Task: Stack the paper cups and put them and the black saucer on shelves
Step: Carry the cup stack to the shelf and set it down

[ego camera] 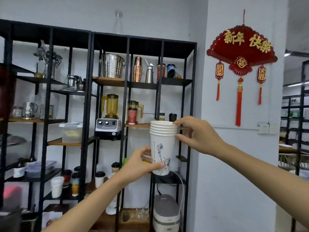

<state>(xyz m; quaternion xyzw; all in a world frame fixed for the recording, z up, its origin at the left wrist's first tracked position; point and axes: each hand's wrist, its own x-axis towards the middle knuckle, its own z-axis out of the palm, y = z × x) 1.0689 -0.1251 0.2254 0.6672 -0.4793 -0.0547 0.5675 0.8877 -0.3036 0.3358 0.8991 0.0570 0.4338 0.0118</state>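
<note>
A stack of several white paper cups [163, 144], the outer one printed with a line drawing of a statue, is held upright in the air in front of the black shelving. My left hand [142, 162] grips the stack near its base, thumb across the print. My right hand [195, 134] pinches the rims at the top right between forefinger and thumb. The stack's top is level with a wooden shelf board [138, 125] just behind it. I see no black saucer.
Black metal shelf units [127, 101] fill the left and centre, holding a steel bucket [112, 65], shakers, a blender [109, 118], lidded cups and a white appliance [166, 213] at the bottom. A red fan ornament [241, 52] hangs on the white wall to the right.
</note>
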